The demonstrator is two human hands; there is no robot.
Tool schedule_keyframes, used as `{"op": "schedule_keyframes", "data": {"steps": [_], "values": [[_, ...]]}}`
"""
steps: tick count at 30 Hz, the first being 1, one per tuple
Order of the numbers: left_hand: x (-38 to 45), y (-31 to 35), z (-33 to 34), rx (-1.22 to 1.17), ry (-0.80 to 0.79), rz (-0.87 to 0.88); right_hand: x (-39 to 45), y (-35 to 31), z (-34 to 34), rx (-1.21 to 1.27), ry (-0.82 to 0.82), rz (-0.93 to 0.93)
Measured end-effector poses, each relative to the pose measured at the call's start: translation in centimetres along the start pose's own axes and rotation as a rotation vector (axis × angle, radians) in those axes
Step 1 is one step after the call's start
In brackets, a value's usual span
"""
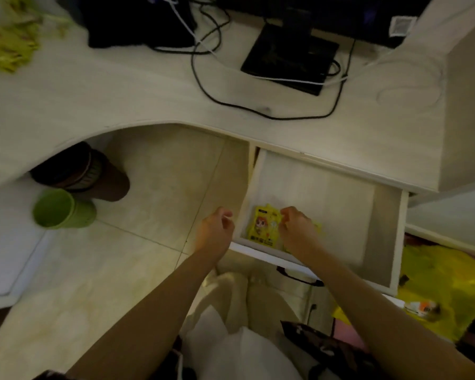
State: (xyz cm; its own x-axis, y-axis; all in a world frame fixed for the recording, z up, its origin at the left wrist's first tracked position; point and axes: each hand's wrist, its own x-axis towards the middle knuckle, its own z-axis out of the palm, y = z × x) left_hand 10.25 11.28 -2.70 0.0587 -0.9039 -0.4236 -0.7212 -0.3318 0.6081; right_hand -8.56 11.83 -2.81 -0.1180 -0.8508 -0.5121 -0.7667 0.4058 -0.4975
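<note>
A white desk drawer [379,229] stands pulled out under the desk top. In its near left corner lies a yellow packet [263,226] with a cartoon figure on it, and a second yellow packet [317,227] shows from under my right hand. My right hand [296,229] is inside the drawer over these packets, fingers curled down onto them; whether it grips one is hidden. My left hand [217,229] hovers just outside the drawer's left wall, fingers loosely curled and holding nothing.
The white desk [121,94] carries a monitor stand [291,56], black and white cables [203,67] and green stuff [8,37] at far left. A brown bin [93,176] and a green cup [61,209] stand on the tiled floor. A yellow bag [444,283] lies at right.
</note>
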Motion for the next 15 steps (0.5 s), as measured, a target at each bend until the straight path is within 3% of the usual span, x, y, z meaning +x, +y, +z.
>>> {"op": "schedule_keyframes", "data": {"steps": [5, 15], "values": [[-2.1, -4.3, -4.1, 0.003, 0.117, -0.109, -1.1, -6.8, 3.1, -0.143, -0.065, -0.227], [-3.9, -16.6, -15.8, 0.034, 0.311, -0.248, -1.6, -21.0, 12.6, -0.317, -0.199, -0.455]]}}
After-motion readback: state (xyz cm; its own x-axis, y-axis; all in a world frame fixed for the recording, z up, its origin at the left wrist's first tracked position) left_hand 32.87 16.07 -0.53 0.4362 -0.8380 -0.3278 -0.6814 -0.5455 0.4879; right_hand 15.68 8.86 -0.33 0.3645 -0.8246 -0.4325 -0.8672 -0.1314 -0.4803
